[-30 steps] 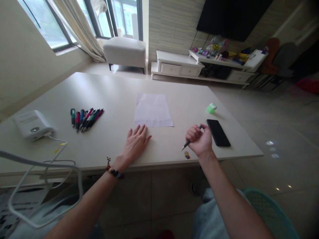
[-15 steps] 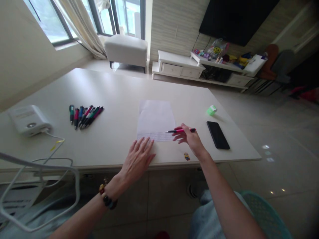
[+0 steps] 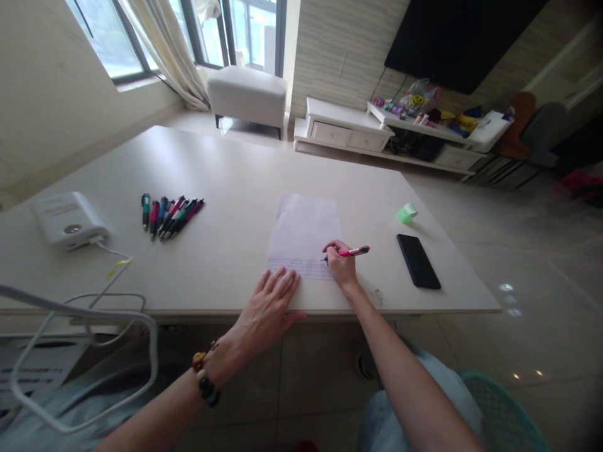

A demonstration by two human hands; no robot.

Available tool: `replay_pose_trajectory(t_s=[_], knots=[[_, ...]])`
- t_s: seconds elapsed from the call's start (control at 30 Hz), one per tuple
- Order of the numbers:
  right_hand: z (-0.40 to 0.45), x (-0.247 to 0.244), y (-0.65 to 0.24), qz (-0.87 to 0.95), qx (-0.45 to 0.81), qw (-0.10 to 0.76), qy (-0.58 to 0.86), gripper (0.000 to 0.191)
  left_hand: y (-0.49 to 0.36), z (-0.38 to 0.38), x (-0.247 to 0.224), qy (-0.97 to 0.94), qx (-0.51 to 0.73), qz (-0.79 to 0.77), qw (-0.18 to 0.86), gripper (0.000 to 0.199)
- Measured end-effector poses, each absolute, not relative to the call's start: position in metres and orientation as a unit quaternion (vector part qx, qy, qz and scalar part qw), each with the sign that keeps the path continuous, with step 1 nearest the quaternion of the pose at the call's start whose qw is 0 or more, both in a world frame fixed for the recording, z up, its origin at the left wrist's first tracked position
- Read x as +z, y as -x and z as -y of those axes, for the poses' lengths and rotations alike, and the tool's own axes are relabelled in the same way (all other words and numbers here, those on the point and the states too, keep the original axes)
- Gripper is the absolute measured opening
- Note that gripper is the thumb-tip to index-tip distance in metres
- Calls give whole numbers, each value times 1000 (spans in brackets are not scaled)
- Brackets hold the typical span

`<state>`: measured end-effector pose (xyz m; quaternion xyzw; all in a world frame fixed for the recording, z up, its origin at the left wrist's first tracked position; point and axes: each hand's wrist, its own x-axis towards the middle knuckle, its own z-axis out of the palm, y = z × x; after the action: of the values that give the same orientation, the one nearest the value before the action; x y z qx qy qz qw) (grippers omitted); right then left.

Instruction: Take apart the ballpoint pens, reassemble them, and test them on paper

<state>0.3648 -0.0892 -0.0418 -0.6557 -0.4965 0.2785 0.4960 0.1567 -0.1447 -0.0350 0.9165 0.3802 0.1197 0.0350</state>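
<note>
A white sheet of paper [image 3: 308, 226] lies on the table, with rows of small writing along its near edge. My left hand [image 3: 271, 298] rests flat, fingers spread, its fingertips on the sheet's near left corner. In a writing grip, my right hand [image 3: 342, 267] holds a pink and black pen [image 3: 351, 252]. The pen's tip is at the written rows, on the right part of the sheet; I cannot tell whether it touches. Beyond my right wrist, a small faint shape [image 3: 377, 295] lies by the table's near edge, too blurred to name.
Several pens [image 3: 172, 216] lie in a group on the left of the white table [image 3: 240, 182]. Farther left are a white device [image 3: 70, 220] and its looping cable [image 3: 153, 351]. A black phone [image 3: 418, 261] and a small green and white object [image 3: 407, 213] lie on the right.
My right hand has closed from a loose hold into a writing grip and brought the pen down to the written rows. The view has shifted slightly; my left hand stays on the sheet.
</note>
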Motion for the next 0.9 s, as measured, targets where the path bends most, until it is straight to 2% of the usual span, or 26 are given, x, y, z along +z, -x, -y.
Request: replay_pose_trajectory(t_s=[0.13,0.47,0.63,0.8,0.83,0.9], knots=[[88,-43,-364,517,251,472,669,22,-157,145,-36,-916,118,-382,35,67],[87,-44,-363,517,245,461,678,22,-159,146,-35,-912,119,-390,38,66],[88,-46,-363,511,247,481,668,22,-159,146,-36,-912,121,-391,36,65],[92,-39,-370,456,310,532,643,16,-158,146,-38,-911,129,-390,40,66],[94,-35,-373,444,317,543,639,18,-158,146,-38,-911,129,-389,42,67],[96,-28,-380,429,314,558,637,37,-157,144,-37,-910,131,-391,41,67]])
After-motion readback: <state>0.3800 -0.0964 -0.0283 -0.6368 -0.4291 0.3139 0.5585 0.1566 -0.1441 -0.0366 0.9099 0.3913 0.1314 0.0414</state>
